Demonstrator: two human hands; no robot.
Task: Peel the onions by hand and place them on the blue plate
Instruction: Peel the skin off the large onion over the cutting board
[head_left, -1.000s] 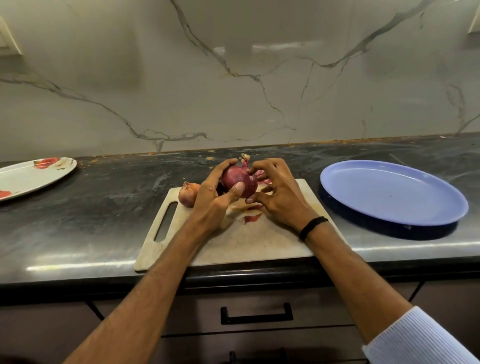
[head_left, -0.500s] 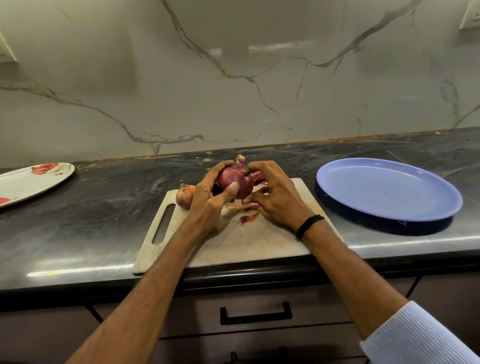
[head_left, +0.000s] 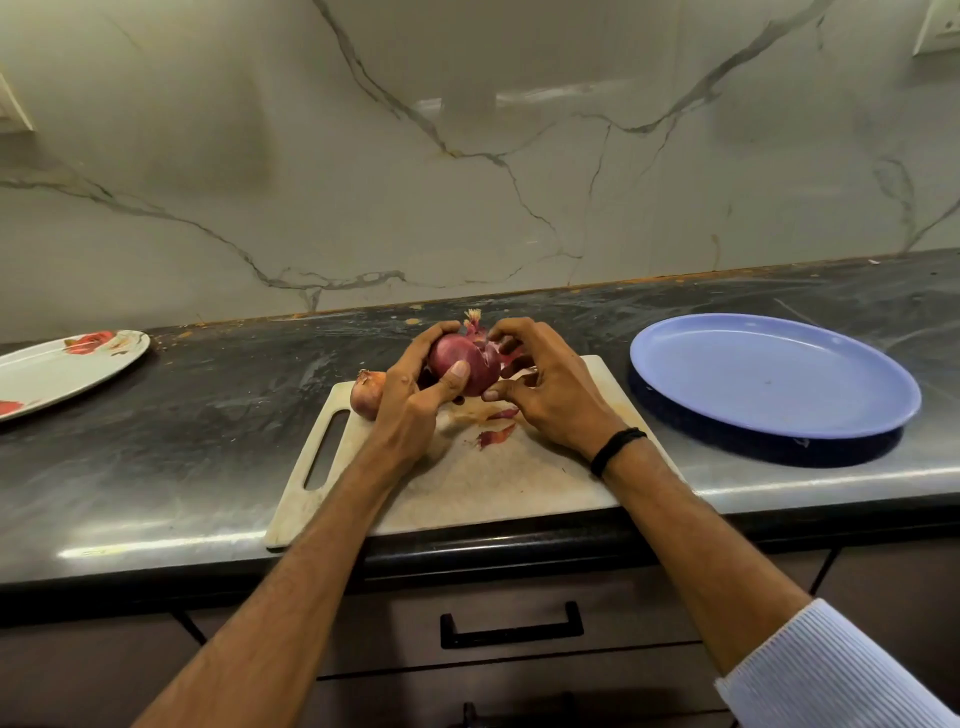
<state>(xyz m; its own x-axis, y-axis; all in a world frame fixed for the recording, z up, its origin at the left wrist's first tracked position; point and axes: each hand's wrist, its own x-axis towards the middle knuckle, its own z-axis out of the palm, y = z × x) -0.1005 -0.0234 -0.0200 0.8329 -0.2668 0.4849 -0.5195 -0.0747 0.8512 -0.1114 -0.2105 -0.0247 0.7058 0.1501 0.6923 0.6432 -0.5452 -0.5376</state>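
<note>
Your left hand (head_left: 410, 405) has its grip clamped round the red onion (head_left: 462, 358) just above the cutting board (head_left: 493, 483), and your right hand (head_left: 556, 405) pinches at its side. Peel strips down from the root tuft (head_left: 472, 315) (small tugs, don't tear). The blue plate (head_left: 769, 374) waits on your right.

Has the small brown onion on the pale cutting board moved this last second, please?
No, the small brown onion stays beside the board's handle slot.
</note>
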